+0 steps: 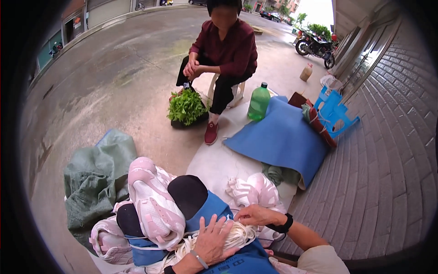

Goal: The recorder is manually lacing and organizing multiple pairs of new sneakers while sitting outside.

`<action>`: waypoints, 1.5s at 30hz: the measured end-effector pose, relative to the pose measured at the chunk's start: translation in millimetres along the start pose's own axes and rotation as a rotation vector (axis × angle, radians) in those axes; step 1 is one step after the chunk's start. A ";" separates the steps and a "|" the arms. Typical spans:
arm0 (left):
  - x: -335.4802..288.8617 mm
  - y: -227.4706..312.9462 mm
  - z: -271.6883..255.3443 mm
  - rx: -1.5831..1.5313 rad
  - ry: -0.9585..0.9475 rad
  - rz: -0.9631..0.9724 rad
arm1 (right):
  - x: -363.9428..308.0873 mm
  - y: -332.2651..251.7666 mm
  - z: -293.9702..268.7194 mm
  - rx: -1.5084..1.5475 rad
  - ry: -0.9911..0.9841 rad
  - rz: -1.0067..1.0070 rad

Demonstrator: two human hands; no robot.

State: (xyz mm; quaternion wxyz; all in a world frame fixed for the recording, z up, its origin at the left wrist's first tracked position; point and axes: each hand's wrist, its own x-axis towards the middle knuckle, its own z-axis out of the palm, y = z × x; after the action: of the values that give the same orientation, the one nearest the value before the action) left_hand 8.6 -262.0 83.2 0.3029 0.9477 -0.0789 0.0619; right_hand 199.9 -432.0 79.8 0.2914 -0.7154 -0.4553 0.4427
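Grey concrete ground [105, 100] takes up most of the view, w/ a grey brick-patterned surface [383, 182] along the R. A pale whitish sheet [214, 155] lies on the ground; a blue flexible mat [278, 137] covers part of its R side. Opp. the wearer, beyond the sheet's far-L edge, a seated person in a dark red top [228, 50] has hands together. Crumpled green woven sack [98, 173] is off the sheet's L edge. Blue plastic stool [332, 106] is just past the mat's R edge; leafy green bunch [186, 107] sits by the seated person's feet; clear green plastic bottle w/ dark cap [258, 104] stands at the mat's far-L side.

At the sheet's near end: pink-and-white sneakers [155, 201] piled w/ rounded black-and-blue pieces [189, 196]. Blue printed cloth [246, 260] is below the hands. Loose bundle of thin white cord [242, 235] lies on that cloth, R of the sneakers. L hand [212, 242] rests on the cord, palm down, fingers spread. R hand [255, 215], fingers bent, is at the cord's far side; can't tell if it's pinching a strand. Black wristband [284, 223] on R wrist, thin metal bracelet [199, 259] on L.
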 end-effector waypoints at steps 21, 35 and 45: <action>0.7 -3.1 33.6 0.122 0.024 0.065 | -41.2 -2.8 -53.2 -0.002 -0.227 0.169; 5.7 -5.9 37.1 0.177 -0.019 0.033 | -77.3 18.2 -206.6 0.031 0.891 0.142; 3.3 -1.8 23.8 0.145 -0.061 0.050 | -60.6 -19.6 -243.9 0.594 1.362 -0.057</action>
State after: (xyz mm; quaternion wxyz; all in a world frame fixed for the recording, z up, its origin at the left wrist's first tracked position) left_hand 13.8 -274.9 63.5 0.2292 0.9664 -0.1069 0.0463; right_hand 399.7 -482.3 225.1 0.7018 -0.7104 -0.0534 -0.0020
